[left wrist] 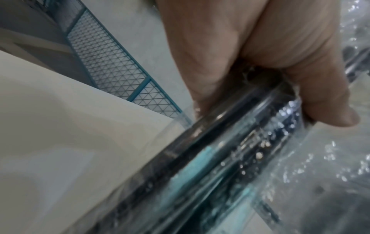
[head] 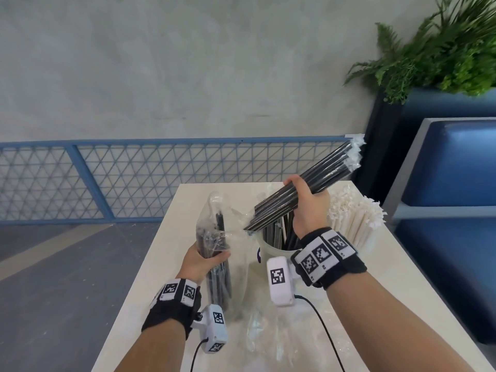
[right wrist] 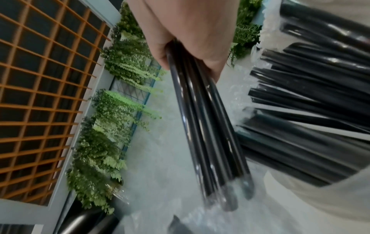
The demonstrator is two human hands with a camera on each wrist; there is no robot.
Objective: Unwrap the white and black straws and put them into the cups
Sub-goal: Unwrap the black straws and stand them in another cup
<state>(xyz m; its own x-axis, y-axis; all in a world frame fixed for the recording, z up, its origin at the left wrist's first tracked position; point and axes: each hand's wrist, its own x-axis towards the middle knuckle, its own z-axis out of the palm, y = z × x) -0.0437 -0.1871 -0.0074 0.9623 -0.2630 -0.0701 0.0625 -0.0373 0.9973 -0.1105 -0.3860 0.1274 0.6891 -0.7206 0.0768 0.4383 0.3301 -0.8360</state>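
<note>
My right hand (head: 306,200) grips a bundle of black straws (head: 316,181) (right wrist: 202,120), tilted with its lower ends over a translucent cup (head: 271,251) that holds more black straws (right wrist: 312,98). Thin clear wrappers still cover the bundle's far ends. My left hand (head: 204,260) (left wrist: 260,52) grips an upright clear plastic bag (head: 214,224) (left wrist: 230,158) with a few black straws inside. White paper-wrapped straws (head: 359,213) stand packed in a cup at the right, mostly hidden behind my right wrist.
Crumpled clear plastic (head: 271,334) lies on the white table (head: 166,253) in front of the cups. A blue bench (head: 451,183) stands right of the table, a planter with ferns (head: 442,52) behind it. A blue mesh railing (head: 128,178) runs along the grey wall.
</note>
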